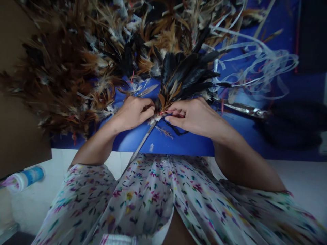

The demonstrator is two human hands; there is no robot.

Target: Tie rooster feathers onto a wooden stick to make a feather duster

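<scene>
1. i see the two hands apart at the near side of the blue table [194,146], with the root of the dark feather bunch [182,76] between them and its plumes fanning away to the far right.
2. the right hand [195,115] is pinched on the red thread [167,111], drawn in a short line from the root; the left hand [135,112] is curled at the root's other side, and i cannot tell whether it grips anything.
3. to do this well, i'd want the quills steady and even while the thread is drawn snug, low on the root, with a smooth sideways pull; a jerk could splay the feathers or snap it.
4. i'd watch for stray down getting trapped under the thread, and for the black loop [177,130] just below the right fingers.
5. the table's front edge is close under both forearms, and a thin strip [141,144] crosses it toward the lap, easy to snag.
6. on the left, the brown feather pile [66,81] crowds that wrist; on the right, the scissors [245,109] lie just past the other wrist, below the tangled white ribbon [270,63]. i judge the freest room to be toward the body.
</scene>
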